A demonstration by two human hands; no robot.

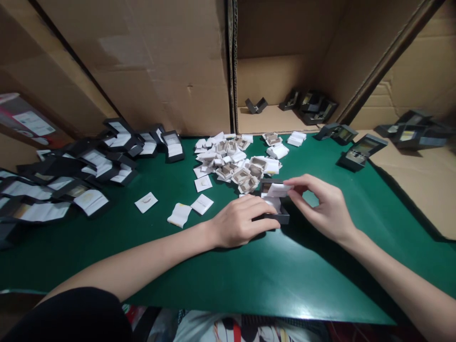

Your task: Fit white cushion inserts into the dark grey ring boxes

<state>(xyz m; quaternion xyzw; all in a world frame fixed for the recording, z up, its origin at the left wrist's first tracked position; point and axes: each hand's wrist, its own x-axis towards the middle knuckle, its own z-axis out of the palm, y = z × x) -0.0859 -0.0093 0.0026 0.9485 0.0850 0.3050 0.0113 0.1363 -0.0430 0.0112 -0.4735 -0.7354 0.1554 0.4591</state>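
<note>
A small black hinged box (pixel 283 217) with a white lining lies open on the green table, its lid raised toward the back. My left hand (pixel 241 221) is closed round the box's left and front sides, hiding part of it. At the raised lid, my right hand (pixel 326 205) pinches the edge of a small white paper piece (pixel 278 190) between thumb and fingertips. Just behind the box is a pile of folded white card inserts (pixel 228 159). White square cards (pixel 202 204) and a wavy white paper (pixel 179 214) rest left of my hands.
Many open black boxes with white linings (pixel 96 161) are heaped on the left. On the right, emptied-looking black boxes (pixel 361 152) stand near cardboard. A large cardboard carton (pixel 281 76) at the back holds more black boxes (pixel 315 107). The green table's (pixel 263 280) front edge is near my body.
</note>
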